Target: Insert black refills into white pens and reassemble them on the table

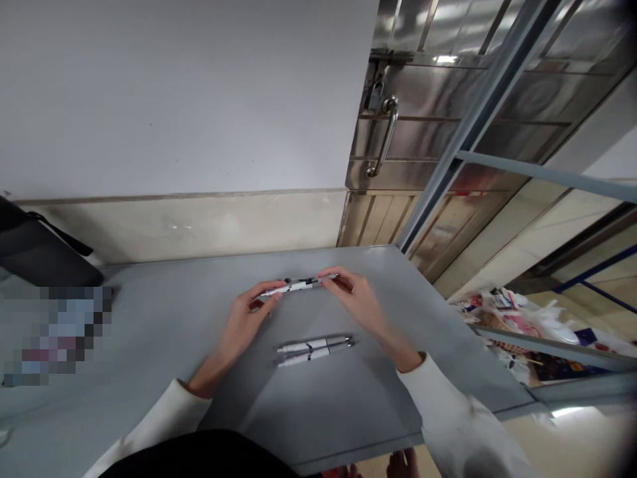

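Head view: white pens point(293, 287) held between left hand point(251, 312) and right hand point(354, 297), fingertips closed on ends.

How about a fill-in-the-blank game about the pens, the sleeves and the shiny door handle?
The number of pens lying away from the hands is ____.
Both sleeves are coloured ____.
The table top is coloured ____.
The door handle is made of ____.
Missing words: two; white; grey; metal.
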`<state>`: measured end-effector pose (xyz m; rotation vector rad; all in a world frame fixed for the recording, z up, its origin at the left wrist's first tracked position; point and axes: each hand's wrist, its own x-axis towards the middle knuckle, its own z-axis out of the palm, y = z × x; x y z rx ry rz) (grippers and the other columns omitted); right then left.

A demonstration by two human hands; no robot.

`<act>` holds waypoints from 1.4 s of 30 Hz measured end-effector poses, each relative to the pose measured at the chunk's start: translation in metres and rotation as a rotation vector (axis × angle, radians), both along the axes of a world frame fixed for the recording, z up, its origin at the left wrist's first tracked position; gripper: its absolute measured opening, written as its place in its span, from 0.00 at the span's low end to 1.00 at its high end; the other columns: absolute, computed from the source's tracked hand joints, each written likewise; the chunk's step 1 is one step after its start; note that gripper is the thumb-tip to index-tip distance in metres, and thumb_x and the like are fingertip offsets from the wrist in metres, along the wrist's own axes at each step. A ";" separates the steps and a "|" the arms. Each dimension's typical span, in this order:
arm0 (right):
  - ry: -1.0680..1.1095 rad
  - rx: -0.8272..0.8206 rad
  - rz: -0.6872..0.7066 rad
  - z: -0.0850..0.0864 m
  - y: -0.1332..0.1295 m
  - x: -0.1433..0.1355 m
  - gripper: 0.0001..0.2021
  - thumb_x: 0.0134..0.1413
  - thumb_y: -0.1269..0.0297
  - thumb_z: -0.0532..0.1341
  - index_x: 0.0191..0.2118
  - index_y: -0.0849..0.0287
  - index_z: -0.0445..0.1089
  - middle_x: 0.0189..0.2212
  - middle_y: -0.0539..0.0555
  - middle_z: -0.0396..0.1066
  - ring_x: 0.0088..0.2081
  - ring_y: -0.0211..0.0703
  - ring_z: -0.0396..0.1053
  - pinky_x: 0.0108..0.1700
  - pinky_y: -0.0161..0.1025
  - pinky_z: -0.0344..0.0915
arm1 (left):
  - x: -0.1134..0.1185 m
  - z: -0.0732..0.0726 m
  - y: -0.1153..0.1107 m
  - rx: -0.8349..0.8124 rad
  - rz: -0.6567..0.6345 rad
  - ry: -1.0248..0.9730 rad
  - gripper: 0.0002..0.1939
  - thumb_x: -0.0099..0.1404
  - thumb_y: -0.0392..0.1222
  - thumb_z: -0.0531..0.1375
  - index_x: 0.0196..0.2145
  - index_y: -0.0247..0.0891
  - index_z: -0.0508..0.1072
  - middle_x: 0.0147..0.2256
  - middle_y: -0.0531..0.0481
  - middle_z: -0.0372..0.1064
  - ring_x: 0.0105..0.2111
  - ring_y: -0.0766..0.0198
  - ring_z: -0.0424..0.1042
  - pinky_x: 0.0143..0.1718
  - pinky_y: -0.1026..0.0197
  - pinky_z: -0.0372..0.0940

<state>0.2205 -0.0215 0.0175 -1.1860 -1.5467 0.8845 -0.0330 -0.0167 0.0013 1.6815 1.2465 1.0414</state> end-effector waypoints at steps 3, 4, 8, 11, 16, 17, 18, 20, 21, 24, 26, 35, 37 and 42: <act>-0.006 -0.003 0.053 0.002 -0.003 -0.005 0.09 0.64 0.58 0.64 0.44 0.52 0.79 0.39 0.52 0.81 0.42 0.48 0.78 0.48 0.45 0.72 | 0.001 -0.001 -0.001 -0.011 -0.026 -0.009 0.18 0.71 0.54 0.61 0.52 0.46 0.81 0.54 0.47 0.80 0.34 0.59 0.76 0.35 0.59 0.69; -0.007 -0.002 0.060 0.002 -0.003 -0.007 0.08 0.64 0.58 0.64 0.44 0.52 0.79 0.38 0.52 0.81 0.41 0.48 0.78 0.47 0.45 0.72 | 0.001 -0.001 -0.001 -0.009 -0.029 -0.007 0.18 0.71 0.54 0.61 0.52 0.46 0.81 0.54 0.47 0.80 0.34 0.58 0.77 0.35 0.59 0.69; 0.004 0.004 0.083 0.003 -0.004 -0.009 0.08 0.63 0.59 0.65 0.43 0.53 0.79 0.38 0.53 0.81 0.40 0.48 0.78 0.47 0.45 0.72 | 0.001 0.001 -0.001 0.007 -0.035 0.000 0.18 0.70 0.54 0.61 0.51 0.45 0.82 0.52 0.46 0.81 0.39 0.55 0.79 0.36 0.58 0.70; 0.015 -0.020 0.087 0.003 -0.004 -0.008 0.08 0.63 0.58 0.65 0.43 0.53 0.79 0.38 0.53 0.80 0.40 0.47 0.78 0.48 0.45 0.72 | 0.002 0.003 -0.002 0.007 -0.038 -0.011 0.18 0.70 0.54 0.62 0.51 0.45 0.82 0.52 0.46 0.81 0.40 0.54 0.79 0.37 0.58 0.71; 0.019 -0.073 0.083 0.002 -0.005 -0.008 0.14 0.65 0.49 0.62 0.43 0.54 0.76 0.28 0.50 0.75 0.29 0.43 0.73 0.36 0.41 0.71 | 0.003 0.005 -0.003 0.009 -0.057 -0.009 0.16 0.70 0.53 0.62 0.49 0.45 0.83 0.51 0.47 0.82 0.43 0.52 0.80 0.40 0.57 0.72; 0.020 -0.086 0.093 0.001 -0.005 -0.008 0.15 0.66 0.48 0.61 0.42 0.54 0.75 0.25 0.49 0.73 0.26 0.42 0.70 0.33 0.40 0.69 | 0.003 0.005 -0.004 0.015 -0.062 -0.004 0.16 0.70 0.53 0.62 0.49 0.45 0.83 0.50 0.47 0.82 0.44 0.52 0.80 0.41 0.56 0.72; 0.024 -0.100 0.103 0.000 -0.004 -0.009 0.17 0.67 0.46 0.59 0.42 0.54 0.74 0.23 0.48 0.71 0.24 0.41 0.68 0.31 0.40 0.67 | 0.003 0.004 -0.004 0.018 -0.065 0.003 0.16 0.70 0.52 0.62 0.49 0.45 0.83 0.50 0.47 0.82 0.45 0.51 0.80 0.41 0.56 0.72; 0.033 -0.109 0.118 -0.003 -0.003 -0.008 0.18 0.69 0.46 0.56 0.43 0.54 0.74 0.22 0.48 0.70 0.24 0.41 0.67 0.30 0.39 0.67 | 0.002 0.003 -0.003 0.020 -0.061 0.009 0.16 0.70 0.52 0.62 0.49 0.45 0.83 0.50 0.47 0.82 0.44 0.52 0.80 0.42 0.56 0.72; 0.034 -0.094 0.116 -0.004 -0.002 -0.008 0.17 0.69 0.47 0.56 0.44 0.54 0.74 0.23 0.48 0.71 0.26 0.42 0.69 0.32 0.40 0.67 | 0.002 0.002 -0.003 0.019 -0.055 0.008 0.16 0.70 0.53 0.62 0.50 0.45 0.83 0.51 0.47 0.82 0.44 0.52 0.80 0.42 0.56 0.72; 0.006 -0.016 0.099 -0.005 -0.001 -0.007 0.12 0.67 0.53 0.59 0.49 0.51 0.72 0.31 0.49 0.72 0.32 0.43 0.70 0.37 0.40 0.68 | 0.001 0.000 -0.002 0.009 -0.050 0.004 0.17 0.71 0.54 0.62 0.51 0.47 0.82 0.53 0.48 0.81 0.44 0.52 0.80 0.42 0.56 0.72; -0.013 -0.021 0.090 -0.005 -0.002 -0.006 0.12 0.66 0.55 0.59 0.51 0.50 0.71 0.29 0.47 0.69 0.31 0.43 0.67 0.35 0.40 0.65 | 0.001 0.001 -0.002 0.009 -0.046 0.007 0.16 0.70 0.53 0.62 0.51 0.47 0.82 0.53 0.48 0.81 0.45 0.51 0.80 0.42 0.56 0.72; 0.003 -0.033 0.126 -0.002 -0.003 -0.010 0.11 0.67 0.54 0.57 0.46 0.51 0.73 0.27 0.47 0.63 0.30 0.42 0.63 0.34 0.39 0.60 | 0.002 0.006 -0.004 0.001 -0.042 0.001 0.17 0.69 0.54 0.62 0.50 0.46 0.83 0.52 0.47 0.81 0.46 0.51 0.79 0.43 0.55 0.71; 0.006 -0.044 0.129 -0.003 -0.002 -0.010 0.11 0.66 0.53 0.58 0.46 0.51 0.72 0.26 0.47 0.62 0.28 0.42 0.61 0.32 0.39 0.58 | 0.002 0.005 -0.004 -0.007 -0.041 0.014 0.18 0.69 0.55 0.63 0.50 0.46 0.83 0.51 0.47 0.82 0.43 0.52 0.80 0.42 0.55 0.71; 0.050 -0.124 0.139 -0.005 -0.001 -0.010 0.16 0.69 0.47 0.55 0.42 0.53 0.73 0.21 0.44 0.55 0.24 0.41 0.56 0.29 0.38 0.55 | 0.001 0.002 -0.003 -0.015 -0.054 0.023 0.17 0.69 0.54 0.63 0.50 0.47 0.83 0.50 0.48 0.82 0.40 0.53 0.79 0.40 0.57 0.71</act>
